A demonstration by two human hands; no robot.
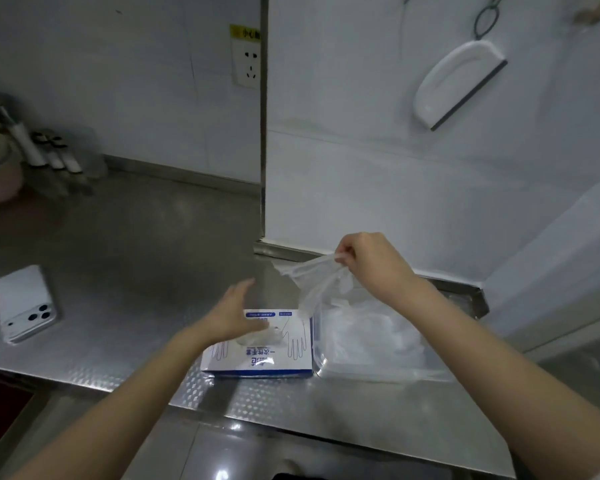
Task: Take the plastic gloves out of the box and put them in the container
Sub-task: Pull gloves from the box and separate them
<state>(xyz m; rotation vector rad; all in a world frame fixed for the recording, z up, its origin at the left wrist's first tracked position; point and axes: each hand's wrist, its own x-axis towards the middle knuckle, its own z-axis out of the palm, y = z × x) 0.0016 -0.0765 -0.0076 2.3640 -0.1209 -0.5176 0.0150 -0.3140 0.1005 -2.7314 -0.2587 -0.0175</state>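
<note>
Steel counter (pixel 118 254), left hand (pixel 234 315) flat over box (pixel 257 362) — right hand (pixel 371 259) pinching filmy glove (pixel 312 282)

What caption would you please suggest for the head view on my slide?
Right hand pinches a plastic glove above the clear container; left hand rests on the glove box.

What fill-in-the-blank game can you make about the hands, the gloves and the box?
The right hand pinches a plastic ____ above the container. The left hand rests on the blue and white ____. The container stands to the ____ of it. A white ____ lies on the counter.
Missing words: glove; box; right; phone.
</note>
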